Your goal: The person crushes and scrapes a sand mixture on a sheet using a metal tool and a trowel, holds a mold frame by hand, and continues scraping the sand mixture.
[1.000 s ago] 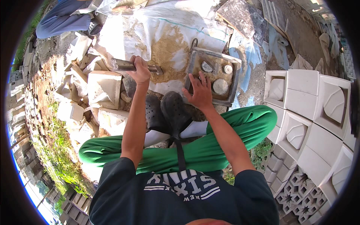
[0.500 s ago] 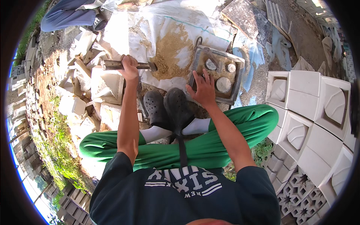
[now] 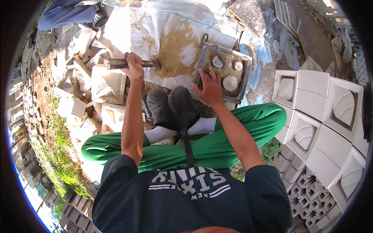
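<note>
You are gripping a long, dark bar-like tool (image 3: pixel 115 63) in your left hand (image 3: pixel 133 68), its fingers closing around the middle; the tool is lying roughly crosswise, one end pointing left toward the pile of broken white pieces (image 3: pixel 108 83), the other reaching over the near left part of the white sheet (image 3: pixel 211 37), at the left side of the sandy material (image 3: pixel 175 48) spreading there. Your right hand (image 3: pixel 211 91) is opening flat with its fingers spreading over the left edge of the dark rectangular frame (image 3: pixel 244 79), near its near left corner, and is grasping nothing; you cannot tell from above how firmly it is pressing. The frame is sitting just beside the sheet's right-hand side, with a metal loop (image 3: pixel 204 37) standing out at its far left corner. Inside the frame, a large pale disc (image 3: pixel 230 83) is lying toward the near edge, a small pale disc (image 3: pixel 237 66) toward the far right corner, and another pale piece (image 3: pixel 217 61) toward the far left corner. Your black clogs (image 3: pixel 180 106) are resting close together below the sheet's near edge. Pale blocks (image 3: pixel 312 91) are standing stacked well to the right, and another person's leg (image 3: pixel 68 15) is showing at the far left.
</note>
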The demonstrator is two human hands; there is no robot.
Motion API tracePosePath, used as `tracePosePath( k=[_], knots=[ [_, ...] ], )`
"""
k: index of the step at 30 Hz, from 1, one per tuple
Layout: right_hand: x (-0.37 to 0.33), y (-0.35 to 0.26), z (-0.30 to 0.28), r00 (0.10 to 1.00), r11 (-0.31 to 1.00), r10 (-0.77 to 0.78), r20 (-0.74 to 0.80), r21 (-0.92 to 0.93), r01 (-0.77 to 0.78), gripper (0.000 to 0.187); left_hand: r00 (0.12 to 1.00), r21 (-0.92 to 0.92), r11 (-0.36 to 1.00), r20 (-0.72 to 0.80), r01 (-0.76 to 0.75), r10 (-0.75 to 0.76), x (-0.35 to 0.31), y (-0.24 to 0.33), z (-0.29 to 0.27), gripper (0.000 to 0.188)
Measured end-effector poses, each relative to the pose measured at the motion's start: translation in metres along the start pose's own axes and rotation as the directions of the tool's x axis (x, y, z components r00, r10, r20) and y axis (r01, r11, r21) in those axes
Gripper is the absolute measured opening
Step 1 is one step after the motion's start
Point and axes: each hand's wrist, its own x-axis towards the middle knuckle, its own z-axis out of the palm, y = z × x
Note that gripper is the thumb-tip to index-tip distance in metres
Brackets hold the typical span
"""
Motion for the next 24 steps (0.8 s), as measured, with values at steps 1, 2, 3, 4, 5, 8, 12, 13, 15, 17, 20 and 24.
tracePosePath(
  k=[1,2,3,4,5,8,12,13,15,17,20,24],
  knots=[
    [-0.003,0.002,0.003,1.0,1.0,0.0,-0.03,-0.002,0.0,0.063,1.0,-0.006,1.0,0.0,0.007,-0.007,-0.004,0.011,0.009,0.028],
    [-0.001,0.002,0.005,0.998,1.0,-0.004,-0.065,-0.002,0.004,0.064,0.998,0.02,0.999,0.037,-0.042,0.041,-0.008,0.025,0.016,0.028],
    [0.002,0.006,0.005,0.998,1.0,-0.005,-0.064,-0.009,0.004,0.064,0.993,0.045,0.995,0.075,-0.091,0.087,-0.008,0.035,0.021,0.028],
    [0.006,0.005,0.0,0.999,1.0,0.0,-0.051,-0.004,0.0,0.063,0.974,-0.013,0.988,0.169,-0.151,0.151,-0.002,0.042,0.02,0.028],
    [0.006,0.003,-0.002,0.999,1.0,0.006,-0.039,-0.001,-0.006,0.062,0.975,-0.009,0.989,0.167,-0.149,0.148,-0.001,0.04,0.019,0.028],
    [0.004,0.0,-0.001,0.999,1.0,-0.009,-0.032,-0.014,0.008,0.062,0.936,-0.13,0.981,0.301,-0.147,0.18,0.012,0.017,0.014,0.028],
    [-0.001,-0.005,0.0,0.999,1.0,-0.016,-0.03,-0.007,0.016,0.062,0.972,0.038,0.998,0.232,-0.043,0.033,0.03,-0.012,0.022,0.029],
    [-0.005,-0.004,0.002,0.999,1.0,-0.011,-0.038,-0.003,0.011,0.062,0.971,0.052,0.998,0.241,-0.027,0.014,0.03,-0.009,0.031,0.029],
    [0.006,0.01,0.005,0.998,1.0,0.001,-0.067,-0.012,-0.002,0.061,0.959,0.041,0.997,0.28,-0.065,0.051,0.023,0.01,0.046,0.031],
    [0.003,0.008,0.005,0.996,1.0,-0.02,-0.089,-0.011,0.019,0.062,0.943,0.011,0.997,0.324,-0.08,0.072,0.017,0.039,0.06,0.03],
    [0.002,0.006,0.001,0.997,1.0,-0.012,-0.072,-0.012,0.011,0.063,0.93,-0.03,0.996,0.357,-0.078,0.084,0.019,0.037,0.062,0.028],
    [0.002,-0.001,0.001,0.999,1.0,-0.005,-0.044,0.011,0.006,0.062,0.925,0.094,0.987,0.369,-0.133,0.089,0.03,-0.026,0.04,0.026]
  ],
)
